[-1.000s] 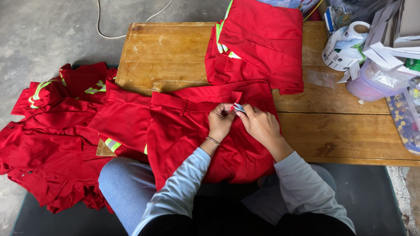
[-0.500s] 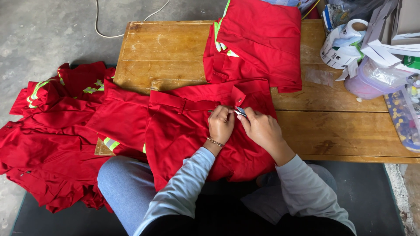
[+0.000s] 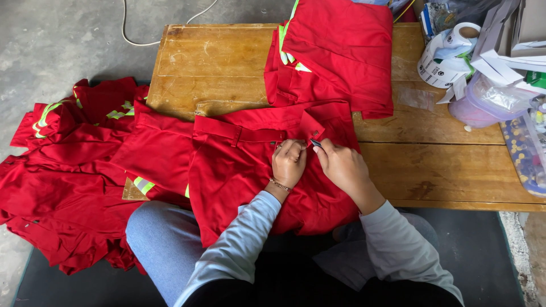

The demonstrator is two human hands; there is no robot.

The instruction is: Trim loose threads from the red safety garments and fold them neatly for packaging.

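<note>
A wooden worktop (image 3: 222,62), scuffed and stained, stands on a grey concrete floor (image 3: 57,40). A folded stack of red garments with yellow-green reflective stripes (image 3: 341,51) lies at its far edge. To the right sit a white roll of tape (image 3: 441,54), folded white papers (image 3: 512,54), a pale purple plastic tub (image 3: 483,105) and a clear box of small coloured pieces (image 3: 526,150). A heap of red clothes (image 3: 62,170) spreads over the floor on the left, and a white cable (image 3: 136,34) curls behind the worktop
</note>
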